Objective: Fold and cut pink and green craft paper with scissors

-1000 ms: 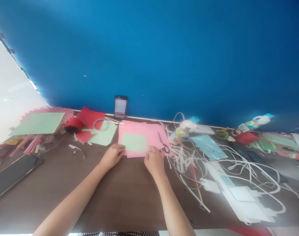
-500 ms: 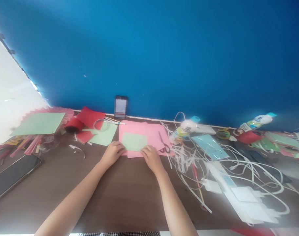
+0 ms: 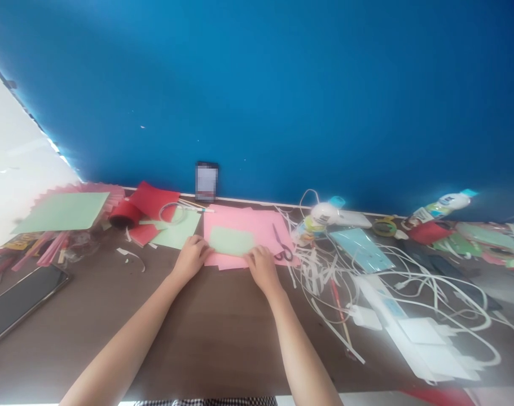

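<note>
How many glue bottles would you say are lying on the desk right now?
2: one glue bottle lies right of the pink paper; the other lies far right by the blue wall. Clutter may hide more.

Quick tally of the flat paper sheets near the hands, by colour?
Light green sheets: 3 (one on the pink sheets between left hand and right hand, one left of it, one far left)
Pink sheets: 1 stack, count inside unclear
Red sheets: 1
Total: 5
</note>
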`<state>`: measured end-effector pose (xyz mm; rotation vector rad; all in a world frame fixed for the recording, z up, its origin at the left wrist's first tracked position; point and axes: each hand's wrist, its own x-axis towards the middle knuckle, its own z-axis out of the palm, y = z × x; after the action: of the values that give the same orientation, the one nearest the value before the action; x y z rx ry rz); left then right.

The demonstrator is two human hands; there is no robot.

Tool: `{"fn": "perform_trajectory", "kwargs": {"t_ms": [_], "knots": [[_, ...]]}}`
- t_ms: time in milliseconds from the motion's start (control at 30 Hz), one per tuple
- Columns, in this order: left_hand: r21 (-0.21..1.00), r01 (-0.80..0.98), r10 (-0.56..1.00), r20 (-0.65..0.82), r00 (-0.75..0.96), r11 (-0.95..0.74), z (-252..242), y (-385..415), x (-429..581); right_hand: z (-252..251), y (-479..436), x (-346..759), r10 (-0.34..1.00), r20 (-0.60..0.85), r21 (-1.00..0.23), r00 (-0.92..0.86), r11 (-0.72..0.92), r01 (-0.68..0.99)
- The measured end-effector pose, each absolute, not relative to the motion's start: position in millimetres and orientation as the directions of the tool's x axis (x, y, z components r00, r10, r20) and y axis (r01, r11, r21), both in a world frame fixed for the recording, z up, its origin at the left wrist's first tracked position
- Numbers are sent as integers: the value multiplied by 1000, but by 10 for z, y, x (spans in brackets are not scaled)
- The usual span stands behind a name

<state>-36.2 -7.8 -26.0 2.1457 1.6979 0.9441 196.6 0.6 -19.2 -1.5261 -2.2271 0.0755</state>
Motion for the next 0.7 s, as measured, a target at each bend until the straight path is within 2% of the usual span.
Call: {"fn": "perform_trajectory", "kwargs": {"t_ms": [200, 400, 600, 700], "knots": [[552, 803, 953, 297, 63, -225, -249, -81, -325, -228, 34, 1970, 911, 345, -332, -225, 343, 879], [529, 833, 944, 328, -27, -160, -290, -70, -312, -269, 71, 1950, 912, 365, -319, -188, 312, 895], [362, 915, 928, 371, 34, -178, -284, -95, -279, -287, 92, 1941, 910, 373, -301, -178, 301, 905], [260, 919, 896, 409, 173, -296, -267, -120, -245, -280, 96, 1936, 915, 362, -298, -179, 296, 907]]}}
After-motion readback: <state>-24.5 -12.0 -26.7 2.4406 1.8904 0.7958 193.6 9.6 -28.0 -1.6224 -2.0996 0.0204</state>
